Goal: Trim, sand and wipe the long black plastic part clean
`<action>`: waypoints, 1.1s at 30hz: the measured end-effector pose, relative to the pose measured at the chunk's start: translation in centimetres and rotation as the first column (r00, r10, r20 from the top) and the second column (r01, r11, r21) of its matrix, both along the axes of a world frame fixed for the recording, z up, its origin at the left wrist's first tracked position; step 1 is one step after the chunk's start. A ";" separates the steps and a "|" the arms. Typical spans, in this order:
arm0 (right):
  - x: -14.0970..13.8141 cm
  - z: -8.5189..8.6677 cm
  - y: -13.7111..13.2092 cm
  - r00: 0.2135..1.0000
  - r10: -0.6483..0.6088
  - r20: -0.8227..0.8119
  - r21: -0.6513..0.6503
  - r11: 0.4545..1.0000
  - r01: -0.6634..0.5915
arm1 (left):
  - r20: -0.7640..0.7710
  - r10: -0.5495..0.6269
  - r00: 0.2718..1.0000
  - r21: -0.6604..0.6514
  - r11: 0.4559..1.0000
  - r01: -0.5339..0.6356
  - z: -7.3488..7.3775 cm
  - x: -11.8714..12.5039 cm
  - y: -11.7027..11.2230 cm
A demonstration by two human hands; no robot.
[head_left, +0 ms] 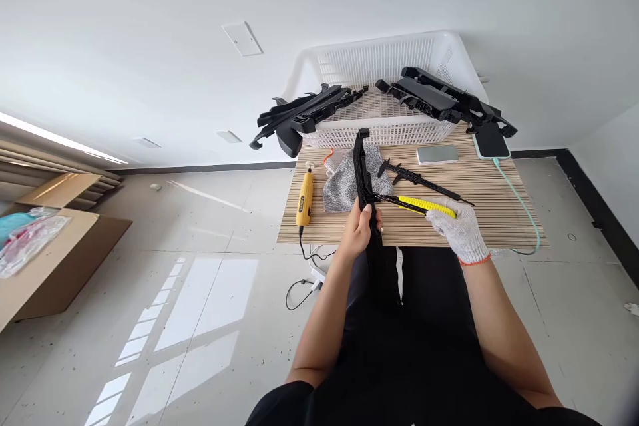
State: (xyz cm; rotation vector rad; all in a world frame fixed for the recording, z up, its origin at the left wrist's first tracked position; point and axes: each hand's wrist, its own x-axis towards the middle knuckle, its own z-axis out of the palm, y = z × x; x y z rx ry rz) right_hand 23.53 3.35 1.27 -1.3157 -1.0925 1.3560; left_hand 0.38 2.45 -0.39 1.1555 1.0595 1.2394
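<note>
My bare left hand (357,231) is closed around a long black plastic part (362,170), which stands up over the near edge of the table. In my right hand (456,226), which wears a white knit glove with an orange cuff, is a yellow-and-black utility knife (424,205). Its thin front end points left and meets the black part just above my left fingers; whether it touches cannot be made out. Behind the part lie a grey cloth (344,183) and a black caliper (422,181).
A white plastic basket (379,130) at the back carries several black plastic parts (449,96) jutting over its rim. A yellow corded rotary tool (304,200) lies left. A grey block (436,155) and a phone (491,141) with a green cable are right. Left stands a cardboard box (64,259).
</note>
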 end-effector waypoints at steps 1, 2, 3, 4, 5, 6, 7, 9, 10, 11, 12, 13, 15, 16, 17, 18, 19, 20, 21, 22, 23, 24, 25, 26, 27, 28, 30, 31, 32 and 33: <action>0.0 -0.1 0.0 1.000 -0.006 -0.003 -0.001 1.000 0.006 | -0.007 0.008 1.000 -0.007 1.000 -0.008 0.0 0.0 0.0; 0.0 -0.3 0.1 1.000 -0.014 -0.009 -0.006 1.000 0.014 | -0.013 0.020 1.000 -0.025 1.000 -0.020 0.1 0.0 -0.1; 0.0 -0.3 0.1 1.000 -0.021 -0.020 -0.014 1.000 0.020 | -0.016 0.034 0.999 -0.049 0.998 -0.035 0.3 0.0 -0.1; 0.0 -0.4 0.1 0.999 -0.027 -0.034 -0.022 0.999 0.027 | -0.017 0.049 0.999 -0.075 0.996 -0.050 0.5 0.1 0.0; 0.0 -0.4 0.1 0.998 -0.032 -0.046 -0.026 0.999 0.031 | -0.016 0.061 0.998 -0.099 0.993 -0.063 0.7 0.1 0.0; 0.0 -0.4 0.1 0.998 -0.035 -0.055 -0.025 0.999 0.033 | -0.020 0.070 0.997 -0.119 0.990 -0.072 1.0 0.1 0.1; 0.0 -0.4 0.1 0.998 -0.033 -0.059 -0.021 0.999 0.032 | -0.033 0.074 0.997 -0.136 0.988 -0.078 1.2 0.0 0.3; 0.0 -0.2 0.1 0.998 -0.026 -0.054 -0.008 1.000 0.026 | -0.095 0.064 0.993 -0.162 0.984 -0.079 1.9 -0.2 0.7; 0.0 -0.2 0.1 0.998 -0.024 -0.050 -0.003 1.000 0.024 | -0.138 0.053 0.989 -0.172 0.982 -0.076 2.2 -0.3 1.0; 0.0 -0.1 0.1 0.998 -0.025 -0.049 -0.003 1.000 0.025 | -0.176 0.039 0.984 -0.184 0.980 -0.071 2.6 -0.5 1.3; 0.0 0.0 0.1 0.998 -0.027 -0.052 -0.006 1.000 0.027 | -0.204 0.023 0.979 -0.195 0.979 -0.063 3.0 -0.7 1.5; 0.0 0.0 0.1 0.998 -0.030 -0.057 -0.013 0.999 0.030 | -0.221 0.003 0.975 -0.203 0.978 -0.049 3.3 -0.8 1.8; 0.0 0.1 0.0 0.997 -0.036 -0.068 -0.022 0.999 0.035 | -0.217 -0.042 0.975 -0.214 0.977 -0.005 4.0 -1.1 2.2; 0.0 0.2 0.0 0.997 -0.040 -0.072 -0.025 0.999 0.038 | -0.193 -0.069 0.979 -0.222 0.975 0.025 4.3 -1.1 2.4; 0.0 0.2 0.0 0.996 -0.043 -0.077 -0.027 0.999 0.041 | -0.158 -0.091 0.983 -0.226 0.973 0.053 4.5 -1.1 2.5; -0.1 0.3 0.0 0.996 -0.046 -0.078 -0.028 0.999 0.044 | -0.116 -0.102 0.988 -0.223 0.972 0.074 4.7 -1.1 2.6; -0.1 0.3 0.0 0.996 -0.050 -0.079 -0.029 0.998 0.048 | -0.072 -0.103 0.992 -0.213 0.973 0.086 4.9 -1.0 2.7; -0.1 0.3 0.0 0.995 -0.054 -0.080 -0.031 0.998 0.051 | -0.035 -0.095 0.995 -0.197 0.977 0.086 5.0 -0.9 2.9; -0.1 0.3 0.0 0.995 -0.057 -0.082 -0.033 0.998 0.054 | -0.010 -0.079 0.997 -0.176 0.981 0.077 5.1 -0.8 3.0; -0.1 0.3 0.0 0.995 -0.060 -0.085 -0.034 0.998 0.057 | 0.003 -0.061 0.998 -0.155 0.986 0.061 5.1 -0.7 3.2; 0.0 0.2 0.0 0.994 -0.058 -0.087 -0.034 0.998 0.055 | 0.006 -0.044 0.999 -0.142 0.989 0.044 5.2 -0.6 3.4; 0.0 0.1 0.0 0.994 -0.055 -0.091 -0.033 0.998 0.052 | 0.002 -0.030 1.000 -0.140 0.990 0.030 5.2 -0.5 3.7; 0.0 -0.1 0.0 0.994 -0.050 -0.096 -0.034 0.998 0.047 | -0.006 -0.018 1.000 -0.147 0.989 0.017 5.3 -0.4 4.0; 0.1 -0.2 0.0 0.994 -0.046 -0.101 -0.036 0.998 0.042 | -0.016 -0.010 1.000 -0.162 0.987 0.007 5.4 -0.4 4.4; 0.1 -0.3 0.0 0.994 -0.043 -0.105 -0.037 0.999 0.039 | -0.025 -0.003 1.000 -0.180 0.984 -0.001 5.4 -0.3 4.7; 0.1 -0.4 0.0 0.993 -0.042 -0.107 -0.037 0.999 0.038 | -0.031 0.004 1.000 -0.197 0.980 -0.010 5.4 -0.2 5.0; 0.2 -0.4 0.1 0.993 -0.044 -0.105 -0.036 0.999 0.040 | -0.033 0.019 0.999 -0.218 0.976 -0.026 5.4 0.0 5.4; 0.1 -0.3 0.1 0.994 -0.042 -0.102 -0.036 0.999 0.039 | -0.029 0.024 0.999 -0.219 0.975 -0.030 5.3 0.1 5.6; 0.1 -0.2 0.1 0.994 -0.041 -0.100 -0.038 0.999 0.037 | -0.023 0.028 0.999 -0.212 0.977 -0.033 5.2 0.2 5.6; 0.0 -0.1 0.1 0.994 -0.041 -0.099 -0.042 0.998 0.037 | -0.016 0.030 0.999 -0.198 0.980 -0.033 5.0 0.3 5.6</action>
